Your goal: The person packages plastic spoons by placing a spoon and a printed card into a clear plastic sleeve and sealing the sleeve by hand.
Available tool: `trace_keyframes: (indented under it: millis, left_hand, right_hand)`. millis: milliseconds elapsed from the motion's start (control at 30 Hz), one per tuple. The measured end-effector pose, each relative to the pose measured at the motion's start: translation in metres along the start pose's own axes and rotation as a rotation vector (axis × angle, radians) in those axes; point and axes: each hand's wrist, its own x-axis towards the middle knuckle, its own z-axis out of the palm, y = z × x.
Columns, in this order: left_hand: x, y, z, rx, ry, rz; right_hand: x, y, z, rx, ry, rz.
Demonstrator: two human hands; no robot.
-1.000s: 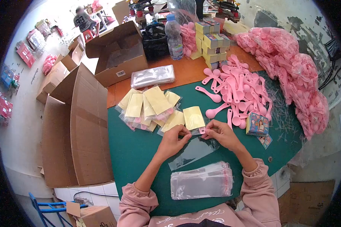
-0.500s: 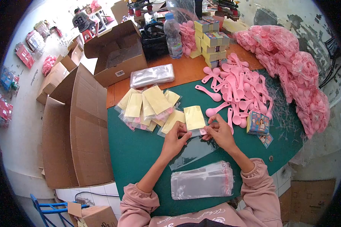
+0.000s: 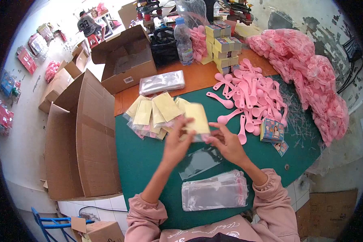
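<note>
A clear plastic packet with a pale yellow card (image 3: 197, 119) in it is raised a little above the green tabletop, tilted and slightly blurred. At its left edge, my left hand (image 3: 176, 141) closes its fingers on the packet. My right hand (image 3: 230, 147) pinches the lower right corner, where a bit of pink shows. Below the packet lies one flat clear plastic bag (image 3: 199, 162). Nearer me is a stack of clear bags (image 3: 213, 191). Finished-looking packets with yellow cards (image 3: 165, 107) are piled to the left of my hands.
Loose pink measuring spoons (image 3: 250, 90) are heaped at the right, beside small printed cards (image 3: 272, 130). Bagged pink spoons (image 3: 306, 68) line the far right. Card bundles (image 3: 226, 50), a water bottle (image 3: 184, 42) and an open carton (image 3: 125, 60) stand behind. Large cardboard (image 3: 94, 137) borders the left.
Both hands have lifted the card packet off the table and tilted it. My left hand has moved left and up along its edge. The packet under it is now hidden or gone.
</note>
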Motion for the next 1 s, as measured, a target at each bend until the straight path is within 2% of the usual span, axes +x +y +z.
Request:
trace_keyframes:
  millis: [33, 67, 100, 133, 200, 233, 300, 367, 433, 500, 533, 600, 667, 733, 767, 800, 833, 867, 967, 1000]
  left_hand:
    - [0.005, 0.007, -0.018, 0.209, 0.012, 0.063]
    - [0.011, 0.016, -0.037, 0.202, 0.085, 0.081]
    - [0.018, 0.024, -0.057, 0.202, 0.140, 0.201]
    - [0.023, 0.032, -0.078, 0.182, 0.160, 0.182]
    - [0.041, 0.025, -0.132, 0.602, 0.115, 0.084]
    - [0.047, 0.024, -0.152, 0.816, 0.124, 0.002]
    - [0.077, -0.009, -0.199, 0.909, 0.190, 0.008]
    - [0.095, -0.046, -0.227, 1.003, 0.258, 0.017]
    - [0.100, -0.058, -0.229, 0.539, 0.075, -0.235]
    - [0.083, -0.027, -0.193, 0.523, 0.003, -0.266]
    - [0.075, -0.011, -0.170, 0.508, -0.067, -0.301]
    - [0.078, -0.021, -0.156, 0.439, -0.110, -0.310]
    - [0.074, -0.024, -0.147, 0.380, -0.092, -0.356]
    - [0.070, -0.020, -0.138, 0.181, -0.132, -0.529]
    - [0.062, -0.022, -0.129, 0.043, -0.095, -0.415]
    - [0.056, -0.018, -0.119, 0.043, -0.097, -0.413]
    - [0.049, -0.013, -0.109, -0.096, -0.045, -0.397]
    - [0.043, -0.011, -0.103, -0.235, 0.010, -0.382]
    - [0.036, -0.021, -0.106, -0.402, -0.038, -0.416]
    - [0.032, -0.022, -0.107, -0.519, -0.082, -0.460]
  right_hand:
    - [-0.001, -0.007, 0.002, -0.127, -0.038, -0.056]
    - [-0.002, -0.011, 0.004, -0.253, -0.075, -0.111]
    - [-0.002, -0.012, 0.004, -0.218, -0.126, -0.004]
    - [0.001, -0.011, 0.005, -0.219, -0.119, -0.003]
    - [0.010, -0.005, 0.012, 0.012, -0.152, 0.226]
    - [0.017, -0.004, 0.018, 0.013, -0.151, 0.225]
    - [0.034, -0.005, 0.031, 0.177, -0.109, 0.417]
    - [0.054, -0.011, 0.044, 0.178, -0.104, 0.432]
    - [0.076, -0.005, 0.059, 0.172, -0.098, 0.448]
    - [0.101, 0.014, 0.079, -0.003, 0.085, 0.397]
    - [0.105, 0.006, 0.086, -0.002, 0.084, 0.395]
    - [0.107, -0.015, 0.096, -0.132, 0.149, 0.505]
    - [0.124, 0.023, 0.100, -0.139, 0.187, 0.453]
    - [0.136, 0.050, 0.095, -0.018, 0.093, 0.264]
    - [0.133, 0.053, 0.092, -0.018, 0.097, 0.264]
    - [0.121, 0.036, 0.088, 0.162, 0.082, 0.239]
    - [0.112, 0.022, 0.087, 0.341, 0.065, 0.214]
    - [0.106, 0.017, 0.088, 0.341, 0.063, 0.215]
    - [0.101, 0.013, 0.090, 0.409, 0.047, 0.205]
    - [0.103, 0.015, 0.093, 0.238, 0.063, 0.123]
